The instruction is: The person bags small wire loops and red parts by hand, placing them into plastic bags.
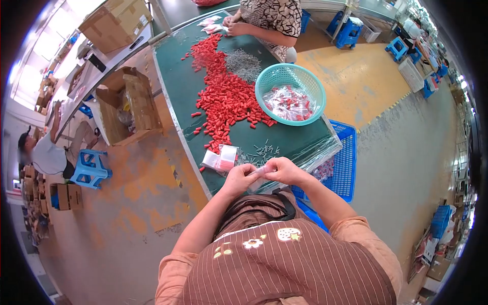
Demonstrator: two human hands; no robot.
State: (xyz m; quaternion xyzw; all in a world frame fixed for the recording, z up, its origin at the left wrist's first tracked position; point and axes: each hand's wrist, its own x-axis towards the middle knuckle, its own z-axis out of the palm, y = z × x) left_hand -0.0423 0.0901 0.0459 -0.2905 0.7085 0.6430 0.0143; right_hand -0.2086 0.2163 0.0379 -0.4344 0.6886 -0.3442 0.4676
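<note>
Just above my lap at the table's near edge, I hold a small clear plastic bag between both hands. My left hand pinches its left side, and the fingers of my right hand are closed on its right side. What is inside the bag is hard to make out. Beyond my hands lie loose grey screws. A stack of small clear bags with red stripes sits beyond my left hand. Farther up spreads a big heap of red plastic plugs.
A teal basket of filled bags stands on the green table at right. More grey screws lie farther off, near a co-worker's hands. A blue crate is at my right. Another person sits at far left.
</note>
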